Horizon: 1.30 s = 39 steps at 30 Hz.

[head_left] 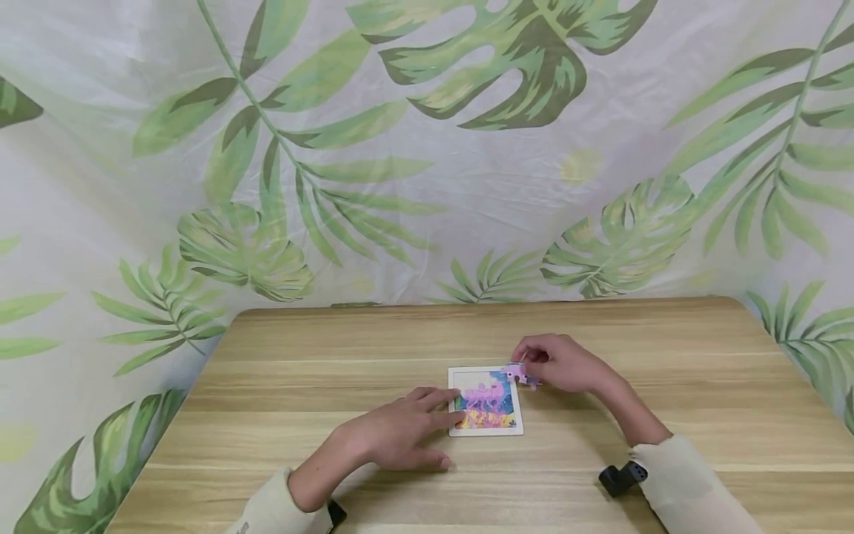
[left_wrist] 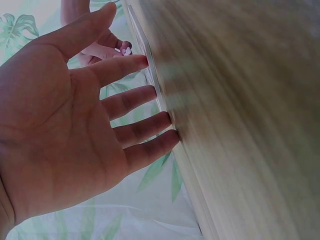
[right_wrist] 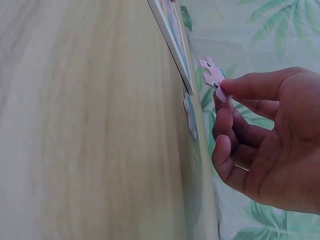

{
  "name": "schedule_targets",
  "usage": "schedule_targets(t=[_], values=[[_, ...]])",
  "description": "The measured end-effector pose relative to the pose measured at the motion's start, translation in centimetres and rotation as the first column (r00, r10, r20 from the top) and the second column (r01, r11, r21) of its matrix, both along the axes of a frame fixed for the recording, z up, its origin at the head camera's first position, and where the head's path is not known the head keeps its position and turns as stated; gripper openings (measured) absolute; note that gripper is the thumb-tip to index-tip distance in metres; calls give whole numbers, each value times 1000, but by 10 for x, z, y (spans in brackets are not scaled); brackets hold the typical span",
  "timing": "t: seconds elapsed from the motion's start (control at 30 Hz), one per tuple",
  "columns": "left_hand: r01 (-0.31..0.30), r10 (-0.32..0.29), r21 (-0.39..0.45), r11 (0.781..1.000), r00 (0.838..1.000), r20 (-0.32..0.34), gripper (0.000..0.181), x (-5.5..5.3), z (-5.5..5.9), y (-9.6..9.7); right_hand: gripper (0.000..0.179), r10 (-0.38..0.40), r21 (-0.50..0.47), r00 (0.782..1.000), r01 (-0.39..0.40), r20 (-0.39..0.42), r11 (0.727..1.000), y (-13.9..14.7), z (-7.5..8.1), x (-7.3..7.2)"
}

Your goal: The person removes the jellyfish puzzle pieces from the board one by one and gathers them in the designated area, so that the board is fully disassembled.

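Held pc (right_wrist: 212,76): pink puzzle pc w/ dark eye marks, raised off the tabletop (head_left: 320,348), in R hand (head_left: 563,363).
R hand grip: thumb + index pinch one end of pc; other fingers curled, nothing else in them afaict.
L hand (head_left: 403,426): released, grasping nothing; fingers straight + spread, fingertips at L edge of puzzle board (head_left: 485,432); thumb out on the near side, off the board.
Board: flat on tabletop, white rim, approx. square, so no real long axis.
Key relation: held pc is at board's far R corner. Head view: overlaps that corner. R wrist view: raised + apart, not touching.
Board from R hand: lies to the L, lower, and a bit twd the person.
Pc axis: free end pts L, i.e. board-ward, away from fingers; looks tilted vs. board, so imo needs levelling to lie flat.
Nearer hand: R for pc + far R corner; L for board's L edge. Board sits betw the two.
Loose pc (right_wrist: 190,119): on tabletop, just beside board on R hand's side.
Unclear: where held pc fits; pale patch top L of board's picture, can't tell if print or bare backing.
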<state>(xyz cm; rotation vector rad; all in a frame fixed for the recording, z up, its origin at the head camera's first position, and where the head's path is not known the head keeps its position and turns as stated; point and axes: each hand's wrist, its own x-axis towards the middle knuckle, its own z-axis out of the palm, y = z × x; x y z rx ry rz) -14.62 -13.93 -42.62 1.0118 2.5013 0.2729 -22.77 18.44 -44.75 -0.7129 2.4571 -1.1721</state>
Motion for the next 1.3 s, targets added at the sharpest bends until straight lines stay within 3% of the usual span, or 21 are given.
schedule_targets(t=[0.3,1.3], values=[[2,-2,-11,1000,1000,6,69,0,1,0,15,-28,38,998,30,-60,999,19,0,-1],[5,-5,-12,1000,1000,-1,69,1,0,0,11,-73,103,996,79,-59,992,62,-7,7]])
